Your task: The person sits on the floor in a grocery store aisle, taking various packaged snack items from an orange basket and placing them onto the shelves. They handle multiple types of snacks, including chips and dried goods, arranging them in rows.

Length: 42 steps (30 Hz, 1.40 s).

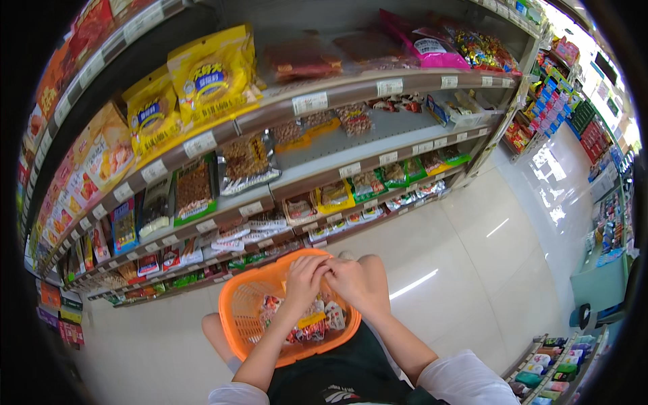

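Note:
An orange plastic basket (230, 298) rests on my lap, with small wrapped snack packets (316, 329) inside. My left hand (305, 276) and my right hand (347, 278) meet above the basket's far side, fingertips together. Their fingers are curled and touch each other; whether something small is pinched between them cannot be made out. My left forearm crosses over the basket and covers part of its contents.
Shelves of bagged snacks stand before me, with yellow bags (212, 76) on an upper shelf, a pink bag (430, 45) to the right and a clear plastic bin (468, 114) lower down. A tiled floor (455, 253) stretches right, towards a rack of bottles (557, 369).

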Each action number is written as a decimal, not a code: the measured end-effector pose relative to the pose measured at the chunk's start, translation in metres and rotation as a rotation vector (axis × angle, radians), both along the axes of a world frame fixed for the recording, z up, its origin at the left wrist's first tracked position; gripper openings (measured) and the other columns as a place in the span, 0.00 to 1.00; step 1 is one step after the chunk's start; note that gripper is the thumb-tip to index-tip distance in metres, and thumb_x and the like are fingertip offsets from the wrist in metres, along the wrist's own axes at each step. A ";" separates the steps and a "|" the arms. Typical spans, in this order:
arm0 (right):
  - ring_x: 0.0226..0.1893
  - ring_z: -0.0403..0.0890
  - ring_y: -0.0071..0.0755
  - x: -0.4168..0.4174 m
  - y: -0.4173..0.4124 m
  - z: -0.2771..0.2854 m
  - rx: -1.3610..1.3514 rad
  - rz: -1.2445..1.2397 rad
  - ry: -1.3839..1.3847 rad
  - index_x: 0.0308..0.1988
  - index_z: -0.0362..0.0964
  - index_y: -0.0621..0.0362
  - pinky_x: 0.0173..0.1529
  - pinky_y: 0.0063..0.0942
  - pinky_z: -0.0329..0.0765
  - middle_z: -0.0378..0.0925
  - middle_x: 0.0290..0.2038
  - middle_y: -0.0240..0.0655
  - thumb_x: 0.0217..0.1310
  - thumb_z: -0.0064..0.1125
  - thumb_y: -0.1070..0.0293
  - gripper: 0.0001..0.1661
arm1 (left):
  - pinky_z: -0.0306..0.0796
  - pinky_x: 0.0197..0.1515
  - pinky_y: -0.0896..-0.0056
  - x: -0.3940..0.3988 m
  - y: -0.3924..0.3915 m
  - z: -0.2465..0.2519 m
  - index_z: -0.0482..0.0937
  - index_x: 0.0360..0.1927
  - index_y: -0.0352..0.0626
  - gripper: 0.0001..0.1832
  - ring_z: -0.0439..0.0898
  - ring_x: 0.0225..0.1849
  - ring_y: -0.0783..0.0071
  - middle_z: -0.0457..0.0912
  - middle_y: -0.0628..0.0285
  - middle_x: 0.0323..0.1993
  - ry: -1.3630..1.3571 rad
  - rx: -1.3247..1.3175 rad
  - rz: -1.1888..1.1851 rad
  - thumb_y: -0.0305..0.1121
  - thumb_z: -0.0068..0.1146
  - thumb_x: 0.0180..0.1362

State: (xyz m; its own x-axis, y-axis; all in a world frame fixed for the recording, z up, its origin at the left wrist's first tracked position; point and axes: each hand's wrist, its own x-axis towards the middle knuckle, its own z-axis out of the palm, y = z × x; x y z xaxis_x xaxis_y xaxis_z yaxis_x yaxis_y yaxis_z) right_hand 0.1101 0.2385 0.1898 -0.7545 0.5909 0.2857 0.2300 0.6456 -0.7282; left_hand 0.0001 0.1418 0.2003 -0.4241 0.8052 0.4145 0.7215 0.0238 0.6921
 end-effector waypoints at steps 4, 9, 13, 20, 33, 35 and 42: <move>0.27 0.83 0.52 0.007 -0.054 -0.062 -0.020 0.071 -0.225 0.35 0.80 0.55 0.34 0.46 0.80 0.81 0.24 0.45 0.52 0.63 0.63 0.10 | 0.74 0.44 0.56 0.010 -0.060 -0.041 0.81 0.42 0.39 0.09 0.82 0.40 0.49 0.83 0.51 0.36 -0.133 -0.126 0.022 0.27 0.58 0.58; 0.28 0.84 0.51 0.027 -0.104 -0.083 0.003 0.175 -0.365 0.31 0.80 0.58 0.34 0.46 0.81 0.82 0.27 0.47 0.52 0.63 0.61 0.12 | 0.76 0.38 0.56 0.027 -0.117 -0.061 0.81 0.40 0.40 0.07 0.83 0.36 0.47 0.84 0.47 0.35 -0.217 -0.290 0.027 0.29 0.57 0.60; 0.32 0.84 0.51 0.035 -0.124 -0.105 0.046 0.266 -0.638 0.33 0.81 0.56 0.37 0.47 0.81 0.82 0.29 0.47 0.53 0.59 0.65 0.09 | 0.75 0.39 0.53 0.039 -0.146 -0.094 0.81 0.43 0.41 0.09 0.83 0.36 0.46 0.84 0.49 0.32 -0.322 -0.545 0.023 0.31 0.57 0.60; 0.36 0.84 0.52 0.031 -0.130 -0.114 -0.070 0.330 -0.704 0.37 0.81 0.56 0.40 0.47 0.80 0.83 0.32 0.46 0.56 0.57 0.67 0.10 | 0.75 0.48 0.56 0.032 -0.161 -0.139 0.80 0.52 0.38 0.18 0.82 0.45 0.48 0.84 0.45 0.40 -0.454 -0.531 -0.022 0.33 0.61 0.59; 0.53 0.79 0.52 -0.016 -0.107 -0.224 -0.112 0.123 -0.605 0.48 0.77 0.58 0.58 0.42 0.73 0.79 0.46 0.49 0.55 0.68 0.63 0.21 | 0.67 0.62 0.58 -0.012 -0.136 -0.229 0.58 0.71 0.37 0.40 0.72 0.63 0.53 0.72 0.45 0.61 -0.835 -0.603 0.481 0.36 0.64 0.58; 0.54 0.78 0.51 -0.022 -0.105 -0.224 -0.322 0.154 -0.711 0.48 0.77 0.58 0.58 0.41 0.73 0.78 0.48 0.49 0.54 0.69 0.60 0.23 | 0.68 0.60 0.58 -0.007 -0.133 -0.242 0.57 0.71 0.36 0.41 0.74 0.61 0.54 0.73 0.44 0.60 -0.873 -0.554 0.521 0.34 0.64 0.57; 0.51 0.79 0.51 -0.018 -0.114 -0.225 -0.269 0.115 -0.581 0.49 0.78 0.58 0.56 0.40 0.75 0.71 0.58 0.46 0.56 0.67 0.62 0.21 | 0.75 0.42 0.68 0.000 -0.138 -0.290 0.56 0.71 0.35 0.40 0.79 0.48 0.65 0.78 0.48 0.50 -1.160 -0.374 0.606 0.22 0.61 0.55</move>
State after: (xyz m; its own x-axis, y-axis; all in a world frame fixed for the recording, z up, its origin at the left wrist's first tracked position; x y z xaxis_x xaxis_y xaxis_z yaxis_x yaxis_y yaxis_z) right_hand 0.0926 0.1242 -0.0355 -0.8042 0.4909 -0.3351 0.5754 0.5018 -0.6458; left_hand 0.0001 0.0035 -0.0896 -0.7004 0.3540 -0.6198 -0.4570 0.4447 0.7704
